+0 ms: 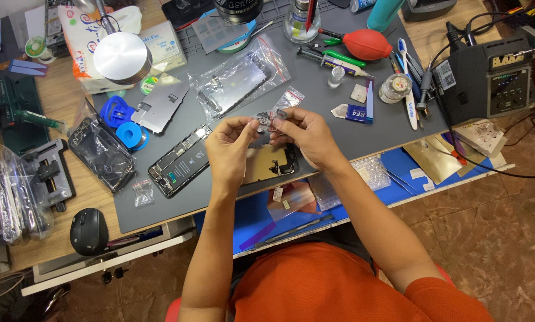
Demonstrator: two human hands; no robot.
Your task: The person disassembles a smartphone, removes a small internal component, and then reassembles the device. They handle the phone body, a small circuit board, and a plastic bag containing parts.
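Observation:
My left hand (230, 148) and my right hand (306, 136) meet above the grey work mat (339, 128). Between their fingertips they pinch a small clear plastic bag (268, 118) with a small part inside. Just below the hands lies a gold-coloured flat panel with a dark flex part (274, 164). An opened phone body (181, 161) with its insides showing rests on the mat to the left of my left hand.
Clear bags with phone parts (239, 83) and a metal plate (160, 106) lie further back. A red air blower (366, 43), tweezers and small bottles sit at the back right beside a black soldering station (488, 80). A black mouse (89, 231) sits front left.

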